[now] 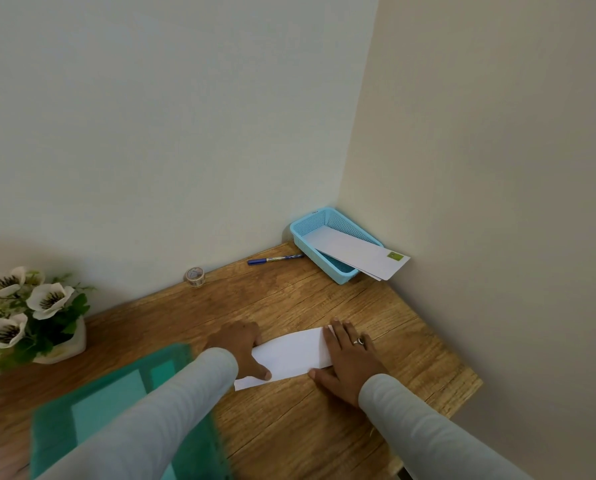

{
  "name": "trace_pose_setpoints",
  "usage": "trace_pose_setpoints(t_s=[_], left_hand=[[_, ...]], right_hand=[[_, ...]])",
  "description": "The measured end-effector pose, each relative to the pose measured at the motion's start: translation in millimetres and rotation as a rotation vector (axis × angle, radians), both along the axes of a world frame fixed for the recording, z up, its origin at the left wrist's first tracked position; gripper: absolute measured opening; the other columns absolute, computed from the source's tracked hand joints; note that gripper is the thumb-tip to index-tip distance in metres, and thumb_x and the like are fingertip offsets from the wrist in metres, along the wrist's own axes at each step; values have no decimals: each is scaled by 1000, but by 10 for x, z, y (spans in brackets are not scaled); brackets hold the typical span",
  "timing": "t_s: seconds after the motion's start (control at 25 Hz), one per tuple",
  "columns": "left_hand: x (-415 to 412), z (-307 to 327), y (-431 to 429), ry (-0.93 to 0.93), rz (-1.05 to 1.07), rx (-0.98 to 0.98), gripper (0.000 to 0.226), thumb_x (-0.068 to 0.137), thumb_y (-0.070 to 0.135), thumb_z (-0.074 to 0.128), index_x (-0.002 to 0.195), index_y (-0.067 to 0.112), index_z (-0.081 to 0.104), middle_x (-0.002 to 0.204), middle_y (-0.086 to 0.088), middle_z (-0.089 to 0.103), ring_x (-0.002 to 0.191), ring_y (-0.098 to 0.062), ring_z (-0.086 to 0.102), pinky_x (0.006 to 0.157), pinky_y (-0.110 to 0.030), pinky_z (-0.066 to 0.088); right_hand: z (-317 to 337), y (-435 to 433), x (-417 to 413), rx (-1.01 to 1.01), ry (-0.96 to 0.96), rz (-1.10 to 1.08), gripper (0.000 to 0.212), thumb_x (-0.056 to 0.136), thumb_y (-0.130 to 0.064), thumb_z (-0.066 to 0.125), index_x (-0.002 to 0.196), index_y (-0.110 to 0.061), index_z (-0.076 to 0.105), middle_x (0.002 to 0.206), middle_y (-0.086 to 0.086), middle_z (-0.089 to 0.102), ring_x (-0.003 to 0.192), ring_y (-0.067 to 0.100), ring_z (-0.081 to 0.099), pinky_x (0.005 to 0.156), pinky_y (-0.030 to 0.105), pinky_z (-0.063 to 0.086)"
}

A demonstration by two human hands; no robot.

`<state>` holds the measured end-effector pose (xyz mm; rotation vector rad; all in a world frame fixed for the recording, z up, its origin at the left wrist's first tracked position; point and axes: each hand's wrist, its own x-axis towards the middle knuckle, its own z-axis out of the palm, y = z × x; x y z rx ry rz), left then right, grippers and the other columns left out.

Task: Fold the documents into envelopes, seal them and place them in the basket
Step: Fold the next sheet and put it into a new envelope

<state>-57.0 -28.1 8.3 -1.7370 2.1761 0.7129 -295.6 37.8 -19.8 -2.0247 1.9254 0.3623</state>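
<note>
A folded white document (291, 355) lies flat on the wooden table (289, 438) in front of me. My left hand (242, 348) presses on its left end, thumb on the paper. My right hand (350, 358), wearing a ring, lies flat over its right end. Neither hand lifts the sheet. In the far corner stands a light blue basket (305, 233) with white envelopes (355, 252) lying in it, one sticking out over the rim with a green stamp.
A green folder (99, 403) lies at the front left under my left sleeve. White flowers in a pot (29, 317) stand at the left. A tape roll (195, 276) and a blue pen (274, 259) lie by the back wall. Walls close the back and right.
</note>
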Motion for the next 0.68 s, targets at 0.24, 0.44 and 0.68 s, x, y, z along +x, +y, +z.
trace_pose_setpoints(t_s=[0.24, 0.44, 0.68], left_hand=[[94, -28, -4, 262, 202, 36, 39, 73, 36, 89, 98, 32, 59, 102, 8, 63, 90, -11, 59, 85, -30, 55], [169, 123, 15, 543, 284, -64, 19, 81, 17, 84, 85, 30, 71, 91, 6, 68, 87, -14, 61, 79, -30, 55], [-32, 659, 51, 825, 184, -207, 10, 87, 25, 79, 87, 35, 79, 88, 18, 74, 89, -1, 65, 78, -24, 49]], right_hand=[[101, -19, 9, 17, -53, -27, 98, 92, -73, 47, 163, -26, -1, 172, 2, -6, 158, 29, -4, 127, 54, 3], [440, -43, 85, -109, -270, -83, 73, 92, -53, 65, 154, -35, 30, 162, -5, 26, 149, 26, 26, 122, 49, 26], [951, -220, 365, -351, -466, 77, 23, 104, -36, 53, 118, -25, 68, 117, -4, 67, 110, 16, 56, 94, 29, 41]])
